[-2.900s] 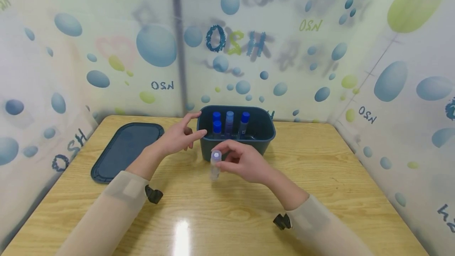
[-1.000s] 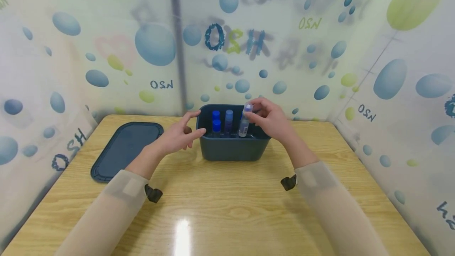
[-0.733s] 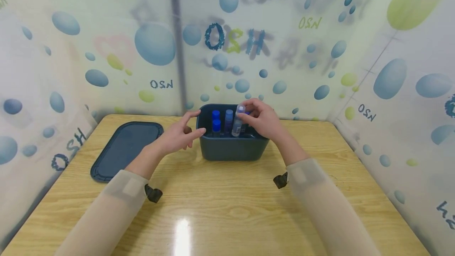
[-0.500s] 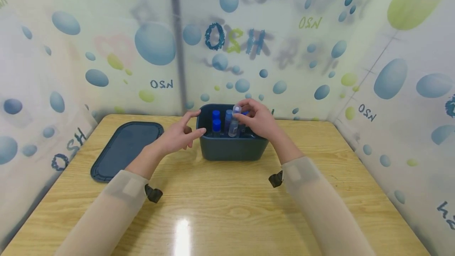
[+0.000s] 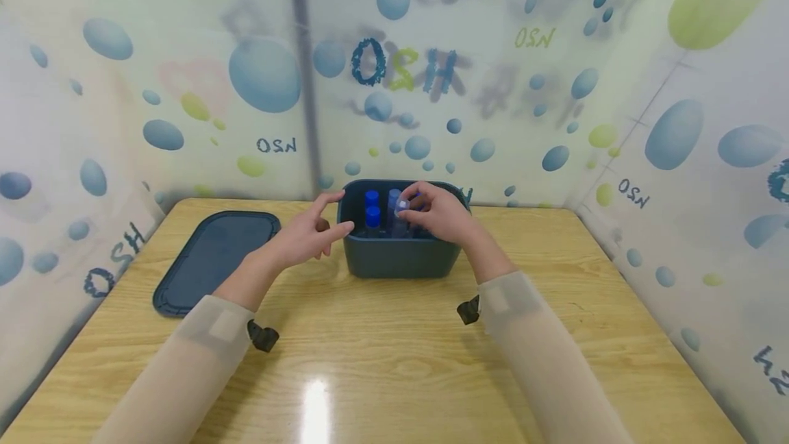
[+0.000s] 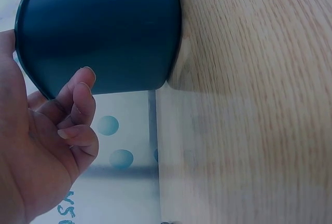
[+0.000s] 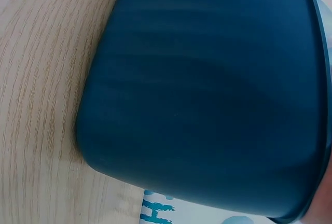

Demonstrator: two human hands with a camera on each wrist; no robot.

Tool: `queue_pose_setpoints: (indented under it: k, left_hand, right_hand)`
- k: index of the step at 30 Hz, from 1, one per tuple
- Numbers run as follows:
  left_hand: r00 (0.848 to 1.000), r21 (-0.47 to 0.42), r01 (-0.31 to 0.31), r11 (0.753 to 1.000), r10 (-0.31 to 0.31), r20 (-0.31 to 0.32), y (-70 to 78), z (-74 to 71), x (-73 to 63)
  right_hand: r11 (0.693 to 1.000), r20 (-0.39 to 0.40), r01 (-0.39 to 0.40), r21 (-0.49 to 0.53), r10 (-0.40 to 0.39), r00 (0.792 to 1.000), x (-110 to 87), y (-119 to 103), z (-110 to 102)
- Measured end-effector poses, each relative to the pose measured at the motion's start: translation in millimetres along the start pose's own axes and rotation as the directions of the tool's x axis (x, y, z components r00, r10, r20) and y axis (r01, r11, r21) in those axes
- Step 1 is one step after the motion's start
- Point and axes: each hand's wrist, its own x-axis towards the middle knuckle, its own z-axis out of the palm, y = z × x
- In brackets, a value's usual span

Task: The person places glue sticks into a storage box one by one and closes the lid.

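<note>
One clear-capped tube (image 5: pixel 401 208) inside the bin (image 5: pixel 402 260) is pinched by your right hand (image 5: pixel 439 213); your left hand (image 5: pixel 303 237), forefinger (image 5: pixel 327 200) extended, touches its rim (image 5: pixel 376 239).

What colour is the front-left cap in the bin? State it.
Bright blue; the cap shows best in the head view.

My head view is bright and even, with a white streak of glare on the wooden table (image 5: pixel 382 362), soft shadows by the sleeves (image 5: pixel 536 341) and wide-angle stretching toward the edges. I find the clear-capped tube (image 5: pixel 402 206) faint and soft against the dark bin (image 5: pixel 401 259). My wrist views look cooler and hazier, the bin murky in the right one, the wall sheet (image 6: pixel 119 195) pale in the left.
</note>
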Motion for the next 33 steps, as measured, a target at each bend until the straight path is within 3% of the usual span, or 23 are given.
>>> queue_pose_setpoints:
  k: [7, 33]
  left_hand:
    - [1.0, 0.01, -0.003, 1.0, 0.003, -0.005, 0.9, 0.5, 0.9]
    - [1.0, 0.013, -0.013, 1.0, 0.013, -0.015, 0.7, 1.7, 0.2]
  right_hand:
    - [0.998, 0.077, -0.047, -0.03, 0.049, 0.996, 0.1, -3.6, 1.1]
    - [0.996, 0.101, -0.08, -0.051, 0.085, 0.991, 4.1, -5.0, 2.2]
